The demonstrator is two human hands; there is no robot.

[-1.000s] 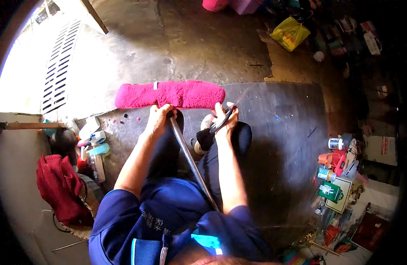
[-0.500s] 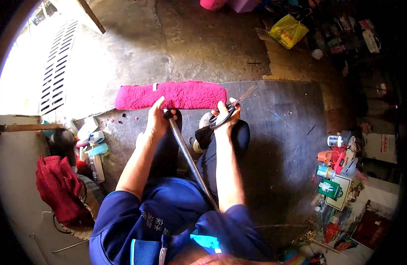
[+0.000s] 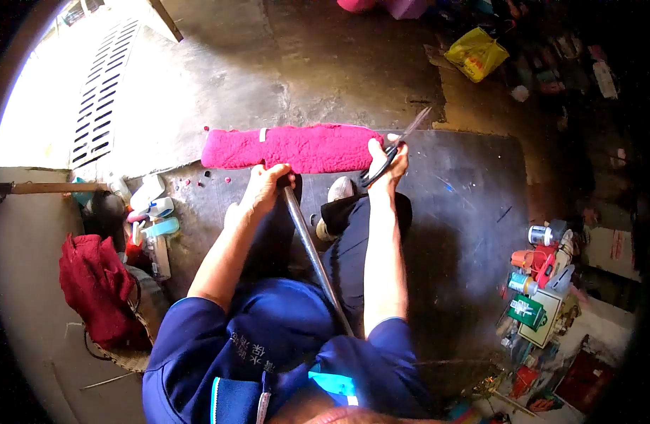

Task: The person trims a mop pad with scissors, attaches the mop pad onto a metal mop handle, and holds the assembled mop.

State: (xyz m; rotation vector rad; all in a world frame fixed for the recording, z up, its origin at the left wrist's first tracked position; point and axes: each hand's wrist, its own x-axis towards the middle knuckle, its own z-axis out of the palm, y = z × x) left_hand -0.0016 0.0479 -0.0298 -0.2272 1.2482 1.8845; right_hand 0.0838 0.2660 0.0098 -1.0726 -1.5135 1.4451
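A flat mop with a bright pink fluffy head (image 3: 296, 148) lies across in front of me, a small pale tag on its far edge. Its metal pole (image 3: 307, 237) slants back between my legs to my body. My left hand (image 3: 268, 185) is closed around the joint where pole meets head, fingers against the near edge of the pink cloth. In my right hand (image 3: 390, 168) are black-handled scissors (image 3: 409, 129), blades pointing away to the right. That hand's thumb touches the right end of the mop head. The joint is mostly covered by my left fingers.
Bottles and brushes (image 3: 155, 208) stand by the wall at left, near a basket with a dark red cloth (image 3: 99, 290). Small pink bits lie on the floor. Jars, boxes and tools (image 3: 533, 283) crowd the right side. A yellow bag (image 3: 476, 54) is farther off.
My left hand has turned, its fingers now curled over the pole's top and the cloth edge. The mop head and scissors appear shifted slightly right in view, along with the whole scene.
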